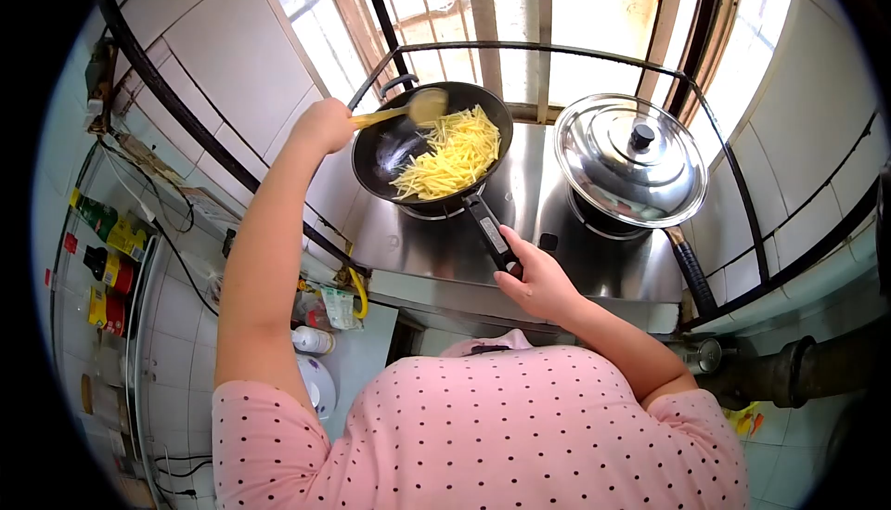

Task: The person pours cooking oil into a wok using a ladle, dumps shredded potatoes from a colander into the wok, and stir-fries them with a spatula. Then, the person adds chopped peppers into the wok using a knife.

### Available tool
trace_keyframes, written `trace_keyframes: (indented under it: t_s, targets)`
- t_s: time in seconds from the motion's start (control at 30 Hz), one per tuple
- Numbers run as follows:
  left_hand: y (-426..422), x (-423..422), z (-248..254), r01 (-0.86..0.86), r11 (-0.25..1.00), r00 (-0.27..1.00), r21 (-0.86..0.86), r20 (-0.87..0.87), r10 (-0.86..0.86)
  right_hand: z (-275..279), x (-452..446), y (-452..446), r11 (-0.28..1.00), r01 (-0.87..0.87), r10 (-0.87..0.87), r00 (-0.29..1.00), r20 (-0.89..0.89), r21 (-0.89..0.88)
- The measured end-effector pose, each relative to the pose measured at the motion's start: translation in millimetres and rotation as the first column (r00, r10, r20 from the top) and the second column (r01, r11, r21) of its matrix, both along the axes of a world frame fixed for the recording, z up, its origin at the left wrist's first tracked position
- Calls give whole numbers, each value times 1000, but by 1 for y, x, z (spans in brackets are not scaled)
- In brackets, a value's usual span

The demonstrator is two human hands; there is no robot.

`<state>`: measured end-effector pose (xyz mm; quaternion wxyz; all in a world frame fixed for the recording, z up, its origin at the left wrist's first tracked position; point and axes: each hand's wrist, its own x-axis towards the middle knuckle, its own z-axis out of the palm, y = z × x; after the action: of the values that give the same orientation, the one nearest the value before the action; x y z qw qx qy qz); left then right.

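Note:
My left hand [323, 127] is closed around the handle of a wooden spatula [379, 117], whose blurred head is over the far side of a black wok [369, 159]. Pale yellow shredded potato [455, 155] lies heaped in the wok's middle and right side. With my right hand [538, 275] I grip the wok's black handle [489, 230], which points toward me. The wok sits on the left burner of a steel gas stove [418, 248].
A lidded pan [631, 159] stands on the right burner, its handle [691, 273] pointing toward me. A black metal rail [548, 45] runs round the stove before a window. Sauce bottles [116, 269] stand on a shelf at the left; a pipe [817, 361] is at the right.

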<state>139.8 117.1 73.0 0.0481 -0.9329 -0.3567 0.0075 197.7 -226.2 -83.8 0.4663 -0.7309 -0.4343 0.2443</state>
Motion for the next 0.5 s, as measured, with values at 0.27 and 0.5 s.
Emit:
trace_keyframes:
  t_s: [0.27, 0.5]
  targets:
    - [-58, -72, 35, 349, 922, 933, 166, 31, -358, -1, -1, 2, 1000, 4, -4, 1000, -26, 3]
    - [-91, -150, 87, 244, 965, 967, 92, 49, -249, 1, 0, 3, 1000, 5, -4, 1000, -22, 12]
